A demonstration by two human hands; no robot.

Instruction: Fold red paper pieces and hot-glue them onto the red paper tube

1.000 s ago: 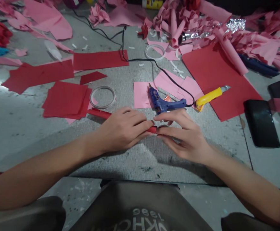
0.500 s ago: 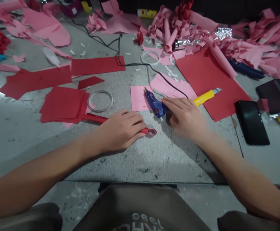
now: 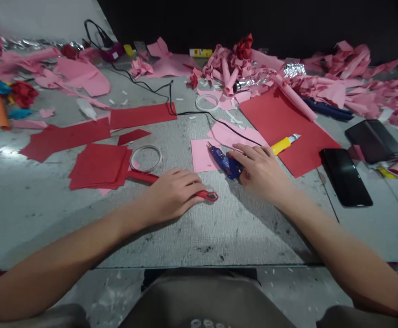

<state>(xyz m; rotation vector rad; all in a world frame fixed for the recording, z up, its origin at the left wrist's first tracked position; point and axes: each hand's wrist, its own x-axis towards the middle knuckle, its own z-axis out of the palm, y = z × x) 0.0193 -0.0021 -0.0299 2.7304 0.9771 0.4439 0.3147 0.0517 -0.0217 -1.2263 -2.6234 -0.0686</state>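
Note:
My left hand (image 3: 175,193) lies over a thin red paper tube (image 3: 142,176), its fingers closed round it. The tube's hollow end sticks out past the fingertips, and its middle is hidden under the hand. My right hand (image 3: 262,173) is curled on the handle of a blue glue gun (image 3: 224,161), whose nozzle points up and left. Beneath the gun's front lies a pink paper square (image 3: 202,157). Just beyond the right hand is a yellow utility knife (image 3: 283,145), blade out. A stack of red paper squares (image 3: 98,166) and a tape ring (image 3: 146,158) lie by the left hand.
A black cord (image 3: 199,113) runs across the table from the glue gun. At right are a large red sheet (image 3: 274,118), a phone (image 3: 345,177) and a black wallet-like case (image 3: 373,139). Crumpled pink paper (image 3: 335,86) and a glue stick (image 3: 201,53) line the back.
The view has tilted up, showing more of the table's back. My right hand has come closer round the glue gun's handle. My left hand stays on the red tube.

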